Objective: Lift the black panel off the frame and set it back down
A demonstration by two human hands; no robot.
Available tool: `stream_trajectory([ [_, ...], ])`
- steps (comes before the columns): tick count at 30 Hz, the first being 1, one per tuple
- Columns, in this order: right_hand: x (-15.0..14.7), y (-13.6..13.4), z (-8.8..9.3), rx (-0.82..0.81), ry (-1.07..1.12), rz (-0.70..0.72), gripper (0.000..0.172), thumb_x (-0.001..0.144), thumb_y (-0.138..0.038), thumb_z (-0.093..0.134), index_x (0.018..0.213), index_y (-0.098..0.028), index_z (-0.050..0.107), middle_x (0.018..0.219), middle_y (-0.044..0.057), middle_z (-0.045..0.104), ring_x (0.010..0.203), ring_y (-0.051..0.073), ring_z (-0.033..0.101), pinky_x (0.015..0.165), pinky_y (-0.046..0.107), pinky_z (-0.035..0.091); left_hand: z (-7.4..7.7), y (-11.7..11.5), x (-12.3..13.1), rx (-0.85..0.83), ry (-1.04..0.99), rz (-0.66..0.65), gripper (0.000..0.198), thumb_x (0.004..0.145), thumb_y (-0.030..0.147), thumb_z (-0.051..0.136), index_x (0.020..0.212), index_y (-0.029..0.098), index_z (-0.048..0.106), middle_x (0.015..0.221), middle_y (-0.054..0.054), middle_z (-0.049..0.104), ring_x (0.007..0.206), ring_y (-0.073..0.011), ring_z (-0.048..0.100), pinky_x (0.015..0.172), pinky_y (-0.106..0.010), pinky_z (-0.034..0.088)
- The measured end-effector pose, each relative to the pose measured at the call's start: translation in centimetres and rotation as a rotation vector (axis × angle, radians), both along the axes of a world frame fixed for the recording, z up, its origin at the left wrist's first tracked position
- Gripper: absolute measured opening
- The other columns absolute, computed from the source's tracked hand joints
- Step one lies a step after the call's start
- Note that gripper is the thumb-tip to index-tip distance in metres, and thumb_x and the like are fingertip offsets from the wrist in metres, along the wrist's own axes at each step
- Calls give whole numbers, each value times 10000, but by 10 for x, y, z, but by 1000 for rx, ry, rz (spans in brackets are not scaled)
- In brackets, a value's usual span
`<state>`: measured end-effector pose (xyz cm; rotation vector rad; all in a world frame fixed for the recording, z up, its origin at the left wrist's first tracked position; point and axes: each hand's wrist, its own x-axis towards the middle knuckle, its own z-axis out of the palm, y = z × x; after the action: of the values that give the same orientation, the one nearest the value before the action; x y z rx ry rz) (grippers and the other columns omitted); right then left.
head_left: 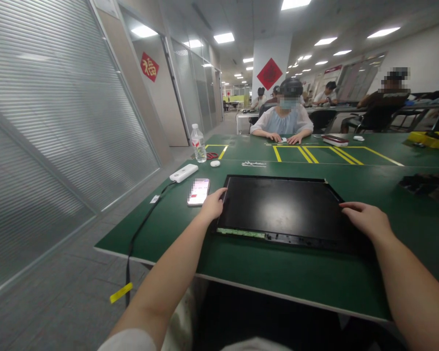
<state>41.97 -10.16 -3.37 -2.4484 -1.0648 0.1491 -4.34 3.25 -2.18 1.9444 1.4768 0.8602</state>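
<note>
A black flat panel (278, 202) with a dark frame lies on the green table in front of me. Along its near edge runs a strip, with a green circuit board (240, 233) at its left part. My left hand (214, 204) grips the panel's left edge, fingers closed on it. On the opposite side, my right hand (368, 219) holds the right edge near the upper corner, thumb and fingers pressed together there.
Left of the panel are a phone (198, 191), a white power strip (184, 173) with a black cable, a bottle (198, 144) and red scissors (212, 155). Across the green table (161, 229) sits a person (283, 117). Dark items (428, 187) lie at the right.
</note>
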Motion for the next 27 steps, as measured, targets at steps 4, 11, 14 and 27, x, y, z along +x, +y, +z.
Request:
stream_trajectory([
  [4, 1, 0, 0, 40, -4, -29, 283, 806, -377, 634, 950, -283, 859, 1044, 101, 794, 925, 297, 693, 779, 371, 510, 1, 2, 5, -115, -338, 4, 625, 812, -60, 567, 1347, 225, 720, 1288, -88, 783, 1236, -287, 718, 1130, -450, 532],
  [11, 0, -1, 3, 2, 24, -38, 319, 830, -377, 621, 1010, -263, 858, 1100, 96, 793, 956, 286, 686, 787, 355, 495, 8, 5, 14, -339, -794, 152, 561, 793, -84, 631, 1286, 174, 703, 1329, -111, 766, 1134, -235, 764, 956, -332, 621],
  [14, 1, -1, 3, 3, 26, -37, 335, 836, -381, 617, 1029, -251, 857, 1102, 106, 791, 950, 285, 684, 792, 359, 491, 7, 8, 13, -391, -845, 218, 518, 779, -55, 718, 1247, 166, 727, 1284, -126, 782, 1018, -226, 788, 912, -334, 630],
  [27, -1, -1, 4, 54, 36, -42, 305, 795, -372, 631, 965, -262, 859, 1052, 103, 791, 937, 305, 682, 773, 380, 493, 10, 5, 9, -633, -895, 151, 747, 808, 111, 855, 1497, 225, 592, 781, -19, 773, 561, -173, 717, 589, -285, 620],
])
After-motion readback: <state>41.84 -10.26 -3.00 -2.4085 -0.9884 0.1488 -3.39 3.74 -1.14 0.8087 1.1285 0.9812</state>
